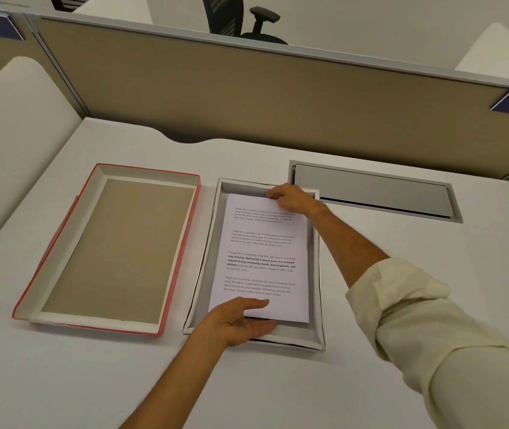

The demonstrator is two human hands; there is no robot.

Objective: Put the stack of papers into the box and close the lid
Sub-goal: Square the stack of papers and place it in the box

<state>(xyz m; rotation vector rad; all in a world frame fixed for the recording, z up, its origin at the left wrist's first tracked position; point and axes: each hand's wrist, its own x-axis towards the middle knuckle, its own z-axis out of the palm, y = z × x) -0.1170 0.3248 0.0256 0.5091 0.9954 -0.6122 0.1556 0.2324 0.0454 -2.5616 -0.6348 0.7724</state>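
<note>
White desk (278, 382) bearing open box (315, 305) and upturned lid (182, 252).

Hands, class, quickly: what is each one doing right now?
Left hand: fingers gripping the near edge of the stack of papers.
Right hand: fingers curled on the stack's far edge, inside the box.

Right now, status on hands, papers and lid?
Left hand and right hand holding papers inside box. Lid off, upside down, left of box. Nothing in the way.

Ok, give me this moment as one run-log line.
papers: inside box | left hand: on near edge | right hand: gripping far edge | lid: off, inside-up, left of box
</note>
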